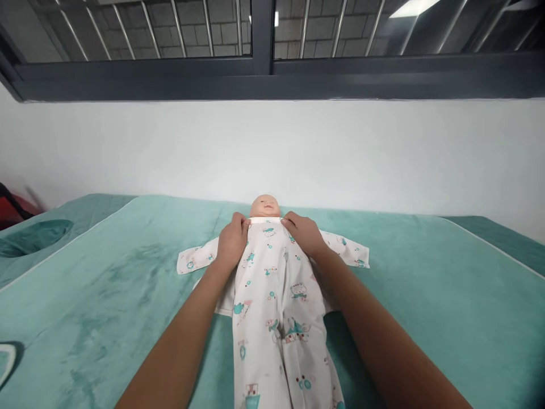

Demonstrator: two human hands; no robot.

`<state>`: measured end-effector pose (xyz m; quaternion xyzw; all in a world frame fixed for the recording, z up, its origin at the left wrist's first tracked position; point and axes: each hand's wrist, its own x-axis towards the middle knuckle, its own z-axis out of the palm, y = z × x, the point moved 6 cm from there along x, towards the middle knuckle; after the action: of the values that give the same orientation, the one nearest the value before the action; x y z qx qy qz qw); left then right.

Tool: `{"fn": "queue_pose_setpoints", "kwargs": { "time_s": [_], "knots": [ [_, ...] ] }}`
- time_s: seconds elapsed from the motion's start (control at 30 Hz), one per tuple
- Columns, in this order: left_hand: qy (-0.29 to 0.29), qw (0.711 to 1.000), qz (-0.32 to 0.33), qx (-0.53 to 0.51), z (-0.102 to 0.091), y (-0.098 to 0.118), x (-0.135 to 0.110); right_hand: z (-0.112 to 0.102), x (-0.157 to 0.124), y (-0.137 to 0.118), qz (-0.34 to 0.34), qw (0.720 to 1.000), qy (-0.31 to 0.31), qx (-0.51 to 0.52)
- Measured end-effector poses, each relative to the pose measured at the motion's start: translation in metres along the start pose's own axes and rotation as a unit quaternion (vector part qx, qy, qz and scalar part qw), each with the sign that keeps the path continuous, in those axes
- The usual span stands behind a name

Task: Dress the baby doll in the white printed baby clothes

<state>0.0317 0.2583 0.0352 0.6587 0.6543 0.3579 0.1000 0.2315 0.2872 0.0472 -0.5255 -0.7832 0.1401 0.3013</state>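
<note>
A baby doll (264, 205) lies on its back on a teal blanket (426, 295), head toward the wall. It wears a white printed romper (272, 307) with both sleeves spread sideways. My left hand (232, 241) rests on the doll's left-side shoulder, fingers curled at the collar. My right hand (303, 233) lies on the other shoulder, fingers bent at the neckline. Both hands press on the romper fabric beside the neck; whether they pinch it is not clear.
The teal blanket covers a wide padded surface that ends at a white wall (383, 153) under a dark-framed window (264, 74). A round hollow (36, 236) shows at the left. A red object (11, 207) sits at the far left edge.
</note>
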Motion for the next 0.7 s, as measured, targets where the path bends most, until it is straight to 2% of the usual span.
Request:
{"fn": "queue_pose_setpoints", "kwargs": {
  "time_s": [0.1, 0.2, 0.27, 0.33, 0.4, 0.47, 0.57, 0.7],
  "knots": [
    [0.011, 1.000, -0.011, 0.007, 0.002, -0.005, 0.002, 0.003, 0.006, 0.000, 0.029, 0.999, 0.018, 0.013],
    [0.030, 0.997, 0.072, 0.018, -0.001, 0.001, -0.003, 0.008, 0.002, 0.007, 0.049, 0.992, 0.034, 0.107],
    [0.055, 0.989, 0.130, 0.045, -0.007, 0.008, -0.013, 0.007, -0.004, 0.011, 0.036, 0.985, 0.064, 0.153],
    [0.051, 0.988, 0.134, 0.055, -0.012, 0.010, -0.022, 0.002, -0.012, 0.012, 0.016, 0.983, 0.109, 0.146],
    [0.021, 0.994, 0.102, 0.039, -0.015, 0.008, -0.027, -0.003, -0.020, 0.014, 0.017, 0.983, 0.135, 0.121],
    [-0.019, 0.998, 0.051, 0.018, -0.017, 0.004, -0.030, -0.004, -0.029, 0.017, 0.046, 0.986, 0.123, 0.104],
    [-0.087, 0.996, -0.025, 0.018, -0.017, -0.006, -0.032, -0.004, -0.042, 0.025, 0.102, 0.989, 0.077, 0.074],
    [-0.194, 0.980, -0.042, -0.026, -0.014, -0.010, -0.039, -0.001, -0.055, 0.034, 0.123, 0.988, -0.004, 0.099]
  ]
}}
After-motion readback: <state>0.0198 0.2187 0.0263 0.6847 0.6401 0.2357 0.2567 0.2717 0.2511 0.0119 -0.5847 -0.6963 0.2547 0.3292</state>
